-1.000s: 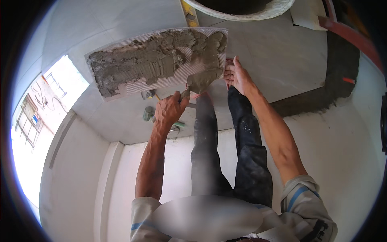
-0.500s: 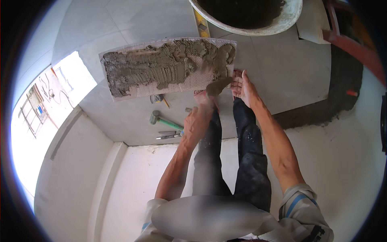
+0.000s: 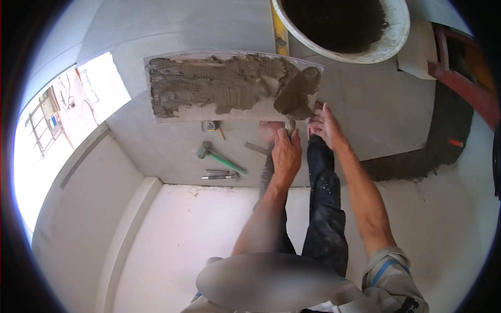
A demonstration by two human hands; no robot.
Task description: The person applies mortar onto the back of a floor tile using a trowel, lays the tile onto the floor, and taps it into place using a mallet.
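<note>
My left hand [image 3: 287,154] is closed around the handle of a trowel [image 3: 297,94], whose mortar-smeared blade rests over the right end of a rectangular tile [image 3: 182,112]. Thick grey mortar [image 3: 209,81] covers much of the tile's ridged face. Beside that tile's lower right corner, my right hand [image 3: 326,125] has its palm turned up and fingers loosely apart, the fingertips at the edge; whether they touch it is unclear. Under my left hand, a bare foot [image 3: 269,128] shows near the tile.
A tub of dark mix [image 3: 344,23] and a yellow level [image 3: 279,39] lie beyond the tile. A tape measure [image 3: 210,126], green-handled mallet [image 3: 224,161], metal bar [image 3: 255,148] and small tools [image 3: 219,177] lie on grey floor tiles [image 3: 381,115]. A red frame [image 3: 459,96] stands right.
My left hand has moved rightward with the trowel, and the blade now lies higher on the tile's right end. The view has shifted, so tile, tub and right hand appear further right and lower.
</note>
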